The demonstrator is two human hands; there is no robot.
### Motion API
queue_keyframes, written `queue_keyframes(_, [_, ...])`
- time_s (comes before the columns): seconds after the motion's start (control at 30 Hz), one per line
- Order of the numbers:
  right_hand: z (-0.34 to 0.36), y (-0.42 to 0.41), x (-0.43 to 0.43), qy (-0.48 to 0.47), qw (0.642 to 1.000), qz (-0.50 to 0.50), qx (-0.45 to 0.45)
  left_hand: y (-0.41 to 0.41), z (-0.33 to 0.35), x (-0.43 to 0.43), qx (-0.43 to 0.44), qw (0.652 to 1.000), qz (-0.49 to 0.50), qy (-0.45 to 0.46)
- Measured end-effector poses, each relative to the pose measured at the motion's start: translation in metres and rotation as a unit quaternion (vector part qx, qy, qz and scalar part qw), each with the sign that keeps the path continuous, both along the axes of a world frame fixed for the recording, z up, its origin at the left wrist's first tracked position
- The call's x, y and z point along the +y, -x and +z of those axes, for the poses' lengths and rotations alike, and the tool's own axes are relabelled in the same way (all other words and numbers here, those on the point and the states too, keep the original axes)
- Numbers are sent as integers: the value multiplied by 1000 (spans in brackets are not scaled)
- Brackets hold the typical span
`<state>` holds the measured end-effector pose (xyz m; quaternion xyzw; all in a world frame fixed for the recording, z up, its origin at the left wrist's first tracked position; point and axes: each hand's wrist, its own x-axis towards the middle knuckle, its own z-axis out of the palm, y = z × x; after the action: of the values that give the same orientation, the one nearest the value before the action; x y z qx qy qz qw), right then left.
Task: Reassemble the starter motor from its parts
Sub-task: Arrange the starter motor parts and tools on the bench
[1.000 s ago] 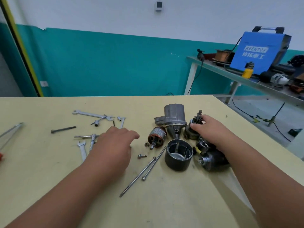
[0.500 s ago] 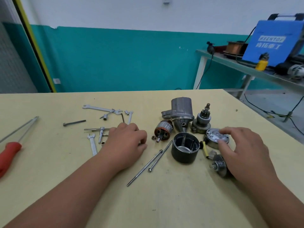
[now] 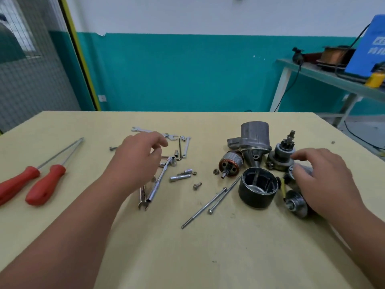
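While my left hand [image 3: 139,161] hovers loosely curled, empty, over the wrenches [image 3: 143,197], my right hand [image 3: 320,176] spreads over the end cap [image 3: 291,171] beside the field housing [image 3: 258,187] on the desk [image 3: 208,257].

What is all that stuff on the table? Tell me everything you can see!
screwdrivers: two, red handles, far left of the table
wrenches and sockets: a scattered bunch, silver, middle of the table by the left hand
long bolts: two, silver, side by side left of the black can
black can: one, black, open top, middle right
copper-wound rotor: one, copper and grey, lying behind the can
grey housing: one, grey, standing at the back
gear piece: one, dark grey, right of the housing
round end piece: one, dark metal, near the right wrist
table: one, pale yellow
blue machine: one, blue, on the far bench
left hand: open, above the wrenches
right hand: over small motor parts
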<state>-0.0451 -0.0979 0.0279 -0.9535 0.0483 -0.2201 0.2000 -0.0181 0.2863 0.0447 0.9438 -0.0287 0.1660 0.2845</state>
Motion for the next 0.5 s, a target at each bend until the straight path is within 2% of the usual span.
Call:
queue_keyframes(0.1, [-1,-14,7,-12,1000,20,15,9,-7,10,41,997,-4,-63])
queue_keyframes(0.23, [0,-29,20,-14,998,21,55,11,-7,1,24,995,-26,-95])
queue_keyframes(0.4, [-2,-29,22,-23,997,17,68,5,-22,-18,117,966,-28,-230])
queue_keyframes(0.5, [-1,-22,19,-47,996,36,69,0,-30,-22,123,960,-26,-252])
